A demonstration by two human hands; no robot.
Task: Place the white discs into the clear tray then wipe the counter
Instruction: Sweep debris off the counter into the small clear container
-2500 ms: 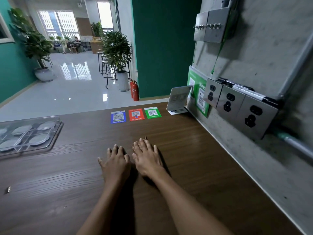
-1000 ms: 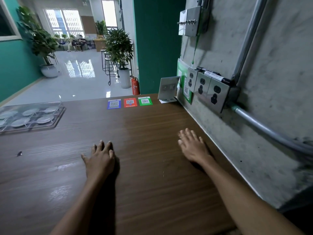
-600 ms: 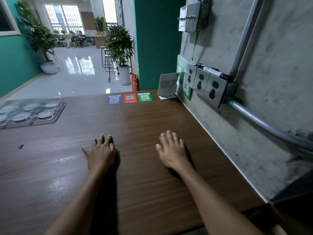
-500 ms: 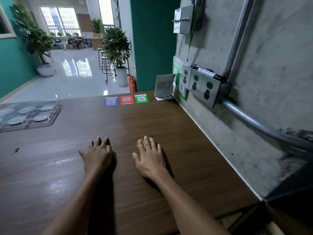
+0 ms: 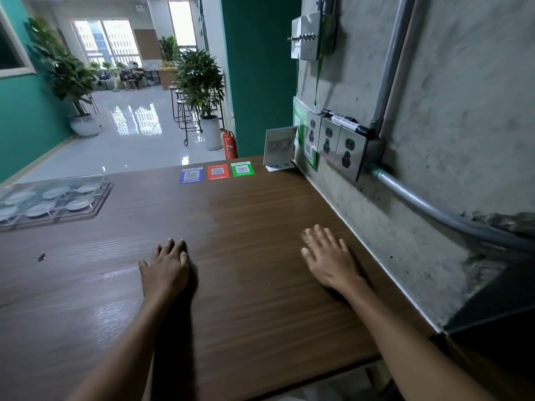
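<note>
The right hand [image 5: 330,257] is out wide again, palm flat on the counter [image 5: 260,256] close to the concrete wall [image 5: 463,140]; half a second back it lay just beside the left. The left hand [image 5: 166,269] has not budged, flat with fingers straight and close together, holding nothing. Right hand's fingers are slightly spread, also holding nothing, and a little blurred. The counter is dark wood-grain laminate, glossy on the left where it catches the light. Over at the far left edge sits the clear tray [image 5: 100,195], a shallow rectangular piece with thin dividers, its long side running left to right and partly cut off by the frame. The white discs [image 5: 76,203] lie flat inside its compartments, round and thin. A small dark speck [image 5: 41,257] rests on the wood between tray and left hand.
</note>
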